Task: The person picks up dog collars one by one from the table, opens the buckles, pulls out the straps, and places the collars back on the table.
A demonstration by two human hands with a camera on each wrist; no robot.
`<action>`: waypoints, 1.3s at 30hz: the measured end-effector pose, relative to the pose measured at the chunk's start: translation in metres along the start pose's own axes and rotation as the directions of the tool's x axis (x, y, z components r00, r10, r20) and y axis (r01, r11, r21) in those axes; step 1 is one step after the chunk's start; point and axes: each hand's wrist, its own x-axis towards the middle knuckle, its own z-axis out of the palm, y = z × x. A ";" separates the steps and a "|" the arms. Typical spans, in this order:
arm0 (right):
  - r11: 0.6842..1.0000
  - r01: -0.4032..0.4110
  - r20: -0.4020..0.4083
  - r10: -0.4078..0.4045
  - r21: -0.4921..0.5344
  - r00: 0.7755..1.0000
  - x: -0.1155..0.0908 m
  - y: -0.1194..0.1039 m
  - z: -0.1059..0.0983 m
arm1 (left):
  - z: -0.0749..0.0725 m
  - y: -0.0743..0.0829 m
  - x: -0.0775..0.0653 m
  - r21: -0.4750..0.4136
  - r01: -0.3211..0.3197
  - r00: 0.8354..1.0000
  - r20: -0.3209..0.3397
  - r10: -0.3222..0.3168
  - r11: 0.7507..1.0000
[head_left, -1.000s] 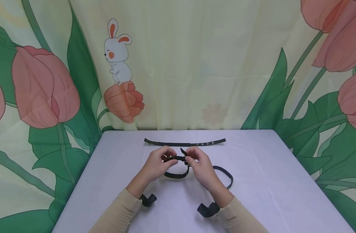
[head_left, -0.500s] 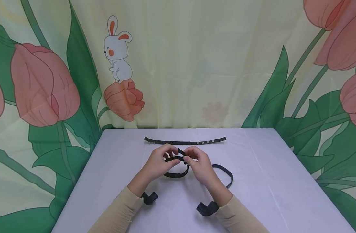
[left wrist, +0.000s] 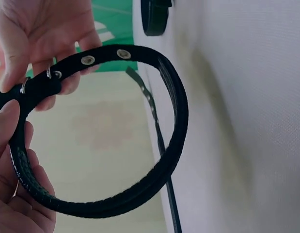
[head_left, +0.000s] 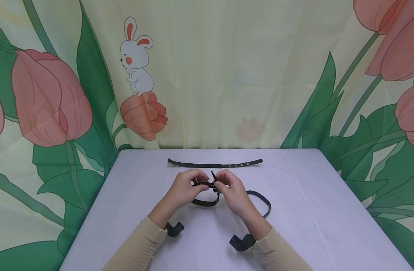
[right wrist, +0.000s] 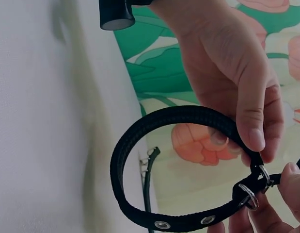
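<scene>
Both hands hold a black collar, bent into a ring, above the middle of the table. Its padded band [left wrist: 179, 111] hangs below the fingers in the left wrist view, and metal eyelets [right wrist: 162, 224] show along the thinner part. My left hand [head_left: 186, 188] pinches the band between thumb and fingers beside the metal buckle [right wrist: 249, 196]. On the other side my right hand [head_left: 234, 190] pinches the collar near the strap's tip [head_left: 213, 175], which sticks up between the hands. Fingers partly hide the buckle in the head view.
A second black collar [head_left: 207, 165] lies stretched out near the table's [head_left: 294, 180] back edge. To the right, another black strap [head_left: 261, 195] curves in a loop, partly behind the right forearm. Black wrist cameras [head_left: 242, 242] sit on both wrists. A printed curtain [head_left: 207, 94] hangs behind.
The strap's tip has turned from leaning left to standing more upright. My left hand has shifted slightly right, closer to the right hand. Both hands keep their hold on the collar.
</scene>
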 end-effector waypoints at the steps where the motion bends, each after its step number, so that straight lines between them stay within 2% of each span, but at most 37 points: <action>1: 1.000 -0.004 0.005 0.004 0.004 1.000 0.000 0.000 -0.001 | 0.000 0.000 0.000 0.011 -0.010 1.000 0.001 0.010 1.000; 6: 1.000 -0.023 0.009 0.023 0.008 1.000 0.000 -0.001 -0.003 | 0.000 -0.001 0.000 0.027 -0.062 0.998 0.011 0.062 0.998; 17: 0.999 -0.043 0.001 0.043 0.002 0.999 -0.001 -0.005 -0.007 | 0.000 0.002 -0.001 0.035 -0.042 0.998 0.052 0.040 0.999; 27: 0.998 -0.057 0.016 0.056 0.036 0.998 -0.002 -0.007 -0.008 | -0.002 0.002 -0.001 0.005 -0.085 0.995 0.052 0.085 0.996; 39: 0.996 -0.042 0.007 0.041 0.075 0.999 -0.001 0.001 -0.005 | -0.002 0.004 -0.002 0.004 -0.048 0.995 0.084 0.048 0.999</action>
